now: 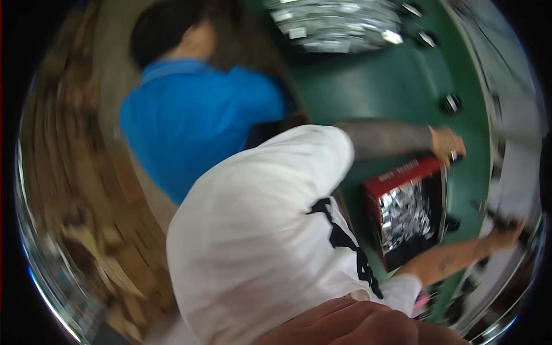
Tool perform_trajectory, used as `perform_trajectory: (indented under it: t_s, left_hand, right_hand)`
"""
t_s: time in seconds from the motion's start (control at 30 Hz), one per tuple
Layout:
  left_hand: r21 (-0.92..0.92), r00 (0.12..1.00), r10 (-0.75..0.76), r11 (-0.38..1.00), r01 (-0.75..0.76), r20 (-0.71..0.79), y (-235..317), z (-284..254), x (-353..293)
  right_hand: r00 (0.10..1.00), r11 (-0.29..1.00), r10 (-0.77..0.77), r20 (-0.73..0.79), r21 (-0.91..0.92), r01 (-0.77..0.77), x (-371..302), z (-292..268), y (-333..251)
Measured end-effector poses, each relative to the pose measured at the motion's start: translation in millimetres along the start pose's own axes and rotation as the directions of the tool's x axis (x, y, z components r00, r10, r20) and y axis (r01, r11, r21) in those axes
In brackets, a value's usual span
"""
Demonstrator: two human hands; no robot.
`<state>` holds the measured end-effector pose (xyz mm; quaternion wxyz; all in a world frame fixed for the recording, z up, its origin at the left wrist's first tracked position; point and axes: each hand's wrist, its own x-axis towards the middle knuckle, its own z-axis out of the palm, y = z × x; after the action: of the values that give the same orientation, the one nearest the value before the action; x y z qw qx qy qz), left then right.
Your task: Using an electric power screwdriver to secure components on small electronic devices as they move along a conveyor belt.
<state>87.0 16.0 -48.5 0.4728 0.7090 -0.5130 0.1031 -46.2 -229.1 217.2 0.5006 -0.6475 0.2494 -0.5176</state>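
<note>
My left hand (448,145), on the dark-sleeved or tattooed arm, is closed over a small black piece (456,156) at the far corner of a red and black box (397,177). Many small shiny silver pieces (405,214) fill the box, which sits on a green table. To the lower right, my right hand (507,234) reaches past the box toward the table's far edge. Its fingers close around a dark object, too blurred to name. The bare right forearm crosses just beside the box's lower corner.
A co-worker in a blue shirt (195,121) is at the upper left. On the green table (368,86) lie a large heap of silver packets (339,26) and several black-and-silver pieces (451,103) along the edge. Brown cardboard (98,190) shows blurred at left.
</note>
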Motion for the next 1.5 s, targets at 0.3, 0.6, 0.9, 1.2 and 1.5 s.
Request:
perform_trajectory:
  t_s: [0.3,0.6,0.9,1.2,1.5]
  left_hand:
    - [0.097,0.995,0.023,0.995,-0.032,0.097,-0.9,-40.3,4.6]
    - [0.399,0.940,0.304,0.889,-0.223,-0.152,27.4,-23.2,43.7]
    - [-0.240,0.783,0.413,0.910,-0.338,0.466,69.4,95.2,71.8]
    - [-0.108,0.760,0.168,0.986,-0.128,0.628,115.1,140.7,89.0]
    - [-0.281,0.859,0.076,0.956,0.081,0.507,56.2,11.9,51.4]
  right_hand:
    - [0.998,0.993,-0.024,0.063,0.121,0.017,-86.6,29.4,-28.1]
    - [0.976,0.984,-0.177,0.124,0.014,0.177,-90.4,17.2,-17.5]
    - [0.947,0.923,-0.321,0.036,-0.214,0.321,-132.7,19.6,-54.5]
    - [0.969,0.949,-0.242,0.056,-0.195,0.248,-120.7,3.6,-48.7]
    - [0.987,0.998,0.061,0.148,0.016,-0.064,-108.5,21.3,-44.8]
